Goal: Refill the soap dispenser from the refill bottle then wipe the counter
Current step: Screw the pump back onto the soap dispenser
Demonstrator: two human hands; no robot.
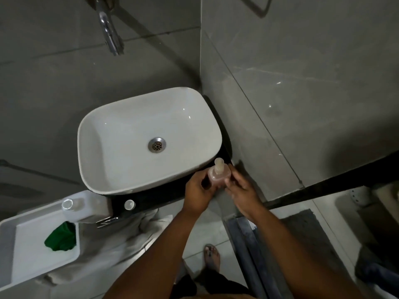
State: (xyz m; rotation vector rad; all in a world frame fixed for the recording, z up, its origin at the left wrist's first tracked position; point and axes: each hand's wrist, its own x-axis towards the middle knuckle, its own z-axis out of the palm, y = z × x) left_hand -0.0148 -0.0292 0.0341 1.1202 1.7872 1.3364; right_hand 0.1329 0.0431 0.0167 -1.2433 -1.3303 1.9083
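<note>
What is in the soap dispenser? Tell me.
Pinkish soap shows through the clear soap dispenser, and the pump is on top. Both hands, left hand and right hand, cover its lower part, so the level is hidden.

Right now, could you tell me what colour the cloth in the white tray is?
Green; the cloth shows best in the head view.

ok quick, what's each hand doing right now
Left hand: fingers curled round the soap dispenser, holding it on the counter.
Right hand: fingers fairly straight against the dispenser's other side, touching it; no clear grip.
</note>
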